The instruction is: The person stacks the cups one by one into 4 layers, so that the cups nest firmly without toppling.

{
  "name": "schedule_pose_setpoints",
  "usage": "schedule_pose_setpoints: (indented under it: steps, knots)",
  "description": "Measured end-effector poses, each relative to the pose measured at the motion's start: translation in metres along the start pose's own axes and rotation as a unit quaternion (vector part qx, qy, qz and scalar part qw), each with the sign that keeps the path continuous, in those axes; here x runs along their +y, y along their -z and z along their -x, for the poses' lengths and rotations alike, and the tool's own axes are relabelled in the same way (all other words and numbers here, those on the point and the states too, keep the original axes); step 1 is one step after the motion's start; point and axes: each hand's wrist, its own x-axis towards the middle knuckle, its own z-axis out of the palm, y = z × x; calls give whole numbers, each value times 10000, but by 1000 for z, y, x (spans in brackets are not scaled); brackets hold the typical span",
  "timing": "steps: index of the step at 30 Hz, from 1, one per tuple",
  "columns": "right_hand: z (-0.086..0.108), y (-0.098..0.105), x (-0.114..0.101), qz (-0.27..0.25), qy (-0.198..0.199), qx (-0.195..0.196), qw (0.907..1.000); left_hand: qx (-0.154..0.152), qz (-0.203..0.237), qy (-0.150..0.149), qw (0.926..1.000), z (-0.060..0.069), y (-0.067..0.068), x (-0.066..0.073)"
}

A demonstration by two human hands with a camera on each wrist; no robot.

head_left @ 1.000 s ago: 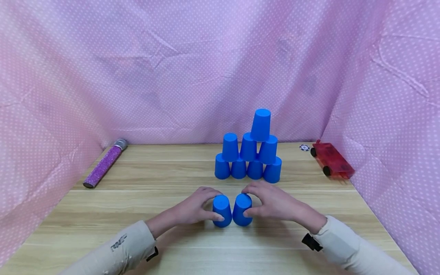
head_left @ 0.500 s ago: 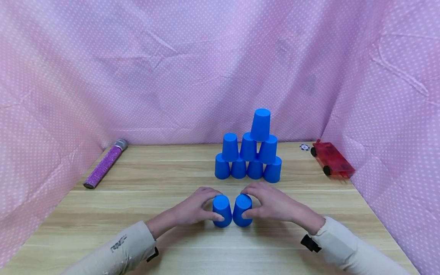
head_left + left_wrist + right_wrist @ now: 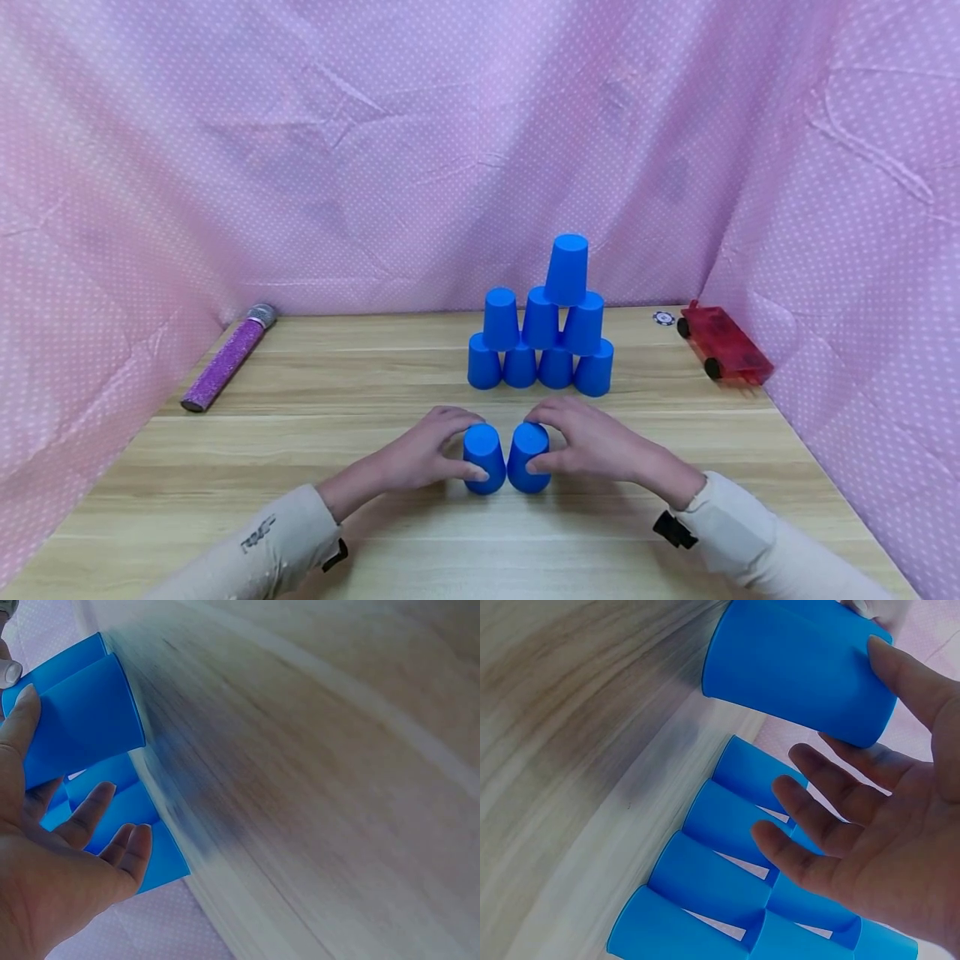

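Note:
Two blue plastic cups stand upside down side by side near the front middle of the table. My left hand (image 3: 416,454) holds the left cup (image 3: 486,450) between thumb and fingers. On the other side, my right hand (image 3: 600,442) pinches the right cup (image 3: 521,462) the same way. The cups lean close, with a narrow gap between their tops. In the right wrist view, thumb and index finger grip the cup (image 3: 795,667) while the other fingers spread loosely. The left wrist view has the thumb on its cup (image 3: 90,712), other fingers free.
Behind the hands rises a pyramid of upside-down blue cups, with a single cup (image 3: 567,271) on top. A purple glittery microphone (image 3: 228,358) lies at left. A red toy car (image 3: 723,342) and a poker chip (image 3: 663,318) are at right. Pink dotted cloth (image 3: 375,167) surrounds the wooden table (image 3: 337,358).
The head view has shifted very slightly. Both hands keep holding their cups in the same place, and the pyramid stands unchanged.

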Motion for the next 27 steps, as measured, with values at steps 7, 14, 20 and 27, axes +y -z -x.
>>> schedule_pose_setpoints:
  steps: [7, 14, 20, 27]
  knots:
    - [0, 0, 0, 45, -21, 55, 10000, -42, -31, 6, 10000, -1, 2, 2]
    - [0, -1, 0, 85, 10, 91, 9999, -75, -104, 65, 9999, -4, 3, 1]
    - [1, -1, 1, 53, -44, 84, 9999, -10, -90, 187, 9998, -1, 7, 2]
    - [1, 0, -1, 91, -49, 60, 9999, 415, -220, 107, 9988, -3, 30, 9]
